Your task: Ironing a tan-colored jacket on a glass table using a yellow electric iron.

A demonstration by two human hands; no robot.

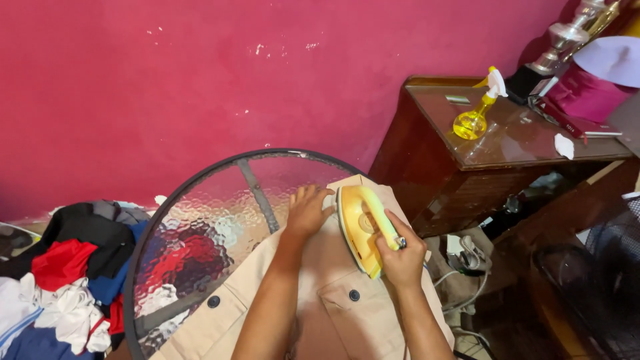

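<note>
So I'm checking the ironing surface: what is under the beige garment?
The beige garment lies on a round glass table, pressed by the yellow iron. Clothes show blurred through the glass. What lies under the garment itself is covered.

Yellow spray bottle [477, 115]: a clear, round-bodied container of yellow liquid with a yellow-and-white trigger head, standing upright on the dark wooden cabinet [440, 167]. Its label is not legible. Right of the bottle, at the cabinet's far end, lies a flat dark-red case [567, 122]. No signs or screens appear.
</note>
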